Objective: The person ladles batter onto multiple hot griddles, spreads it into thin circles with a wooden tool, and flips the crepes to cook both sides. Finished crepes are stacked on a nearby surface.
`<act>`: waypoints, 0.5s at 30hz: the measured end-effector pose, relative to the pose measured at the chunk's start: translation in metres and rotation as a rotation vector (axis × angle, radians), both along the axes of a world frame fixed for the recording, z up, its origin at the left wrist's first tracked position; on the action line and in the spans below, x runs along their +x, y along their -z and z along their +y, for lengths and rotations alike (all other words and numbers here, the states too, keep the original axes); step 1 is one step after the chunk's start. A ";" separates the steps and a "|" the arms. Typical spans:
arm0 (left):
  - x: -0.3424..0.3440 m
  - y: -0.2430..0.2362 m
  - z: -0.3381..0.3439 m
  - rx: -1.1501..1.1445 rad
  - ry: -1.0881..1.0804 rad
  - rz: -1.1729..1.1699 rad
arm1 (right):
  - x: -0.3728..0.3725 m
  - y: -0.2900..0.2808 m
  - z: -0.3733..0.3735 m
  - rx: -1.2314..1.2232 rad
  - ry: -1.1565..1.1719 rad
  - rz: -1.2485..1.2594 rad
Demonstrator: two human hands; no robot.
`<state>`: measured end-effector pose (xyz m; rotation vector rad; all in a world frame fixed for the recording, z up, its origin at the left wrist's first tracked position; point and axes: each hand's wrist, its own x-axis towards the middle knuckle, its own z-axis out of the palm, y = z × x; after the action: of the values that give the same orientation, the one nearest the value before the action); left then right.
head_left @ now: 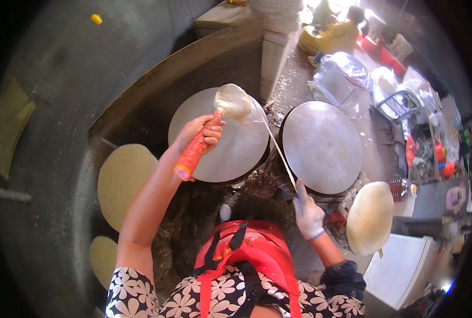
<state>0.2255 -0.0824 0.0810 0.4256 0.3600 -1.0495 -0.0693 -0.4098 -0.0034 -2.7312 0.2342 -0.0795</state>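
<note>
My left hand (201, 132), bare, is closed round a red-wrapped handle (193, 151). At the handle's far end is a round, whitish lump (233, 102), which looks like dough, above the left griddle (225, 151). My right hand (308, 212), in a pale glove, grips the near end of a long, thin, pale strip (279, 148). The strip runs up and left to beside the lump, where it curves; whether it is a stick or stretched dough I cannot tell. A second round griddle (322, 148), with a bare grey top, lies just beyond my right hand.
Round pale flatbreads (123, 183) are at the left, and another flatbread (371, 217) is at the right. A white box-like cabinet (397, 267) stands low on the right. Plastic bags (344, 77) and goods crowd the far right. A person in yellow (336, 40) is farther back.
</note>
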 end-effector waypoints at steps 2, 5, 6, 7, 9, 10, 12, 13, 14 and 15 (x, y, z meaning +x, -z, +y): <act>0.016 0.021 -0.021 0.230 -0.006 -0.101 | 0.025 0.014 0.035 0.122 0.083 -0.051; 0.031 0.046 -0.046 0.483 0.019 -0.278 | 0.058 0.028 0.083 0.259 0.165 -0.099; 0.033 0.051 -0.048 0.539 0.034 -0.366 | 0.065 0.029 0.095 0.248 0.193 -0.037; 0.035 0.056 -0.048 0.600 0.046 -0.451 | 0.072 0.035 0.103 0.239 0.220 0.042; 0.038 0.064 -0.041 0.687 0.064 -0.636 | 0.077 0.043 0.113 0.245 0.263 0.039; 0.040 0.069 -0.036 0.728 0.071 -0.707 | 0.078 0.046 0.117 0.251 0.282 0.026; 0.045 0.076 -0.025 0.812 0.092 -0.859 | 0.081 0.048 0.126 0.265 0.314 0.000; 0.048 0.080 -0.019 0.860 0.111 -0.928 | 0.086 0.048 0.133 0.315 0.335 0.036; 0.050 0.083 -0.012 0.909 0.129 -0.995 | 0.092 0.046 0.143 0.365 0.353 0.072; 0.051 0.083 -0.008 0.966 0.155 -1.050 | 0.098 0.047 0.153 0.416 0.374 0.107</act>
<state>0.2770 -0.0909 -0.0017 1.7930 -0.1550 -0.6062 0.0291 -0.2566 -0.0502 -2.2519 0.7059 0.0126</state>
